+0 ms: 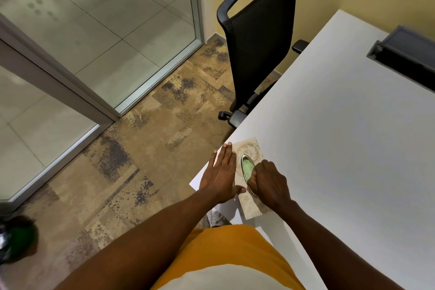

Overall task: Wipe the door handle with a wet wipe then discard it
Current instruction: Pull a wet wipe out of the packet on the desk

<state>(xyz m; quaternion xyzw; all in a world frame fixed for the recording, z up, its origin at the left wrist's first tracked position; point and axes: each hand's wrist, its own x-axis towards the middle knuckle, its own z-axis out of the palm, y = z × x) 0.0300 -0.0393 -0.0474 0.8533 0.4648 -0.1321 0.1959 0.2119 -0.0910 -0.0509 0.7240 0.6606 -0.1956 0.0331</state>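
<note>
Wipes sit in the beige patterned pack (249, 181) at the near-left corner of the white table (341, 148), green showing through its oval opening (247, 167). My left hand (220, 176) lies flat with fingers spread along the pack's left side by the table edge, while my right hand (268, 183) is curled over the opening's near end; whether it pinches a wipe I cannot tell. Bare carpet (146, 148) stretches left toward the glass door (94, 30).

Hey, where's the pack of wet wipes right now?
The wipes pack lies on the near left corner of the white desk, low in the head view. The left hand presses flat on its left edge and the right hand is at its oval opening.
</note>
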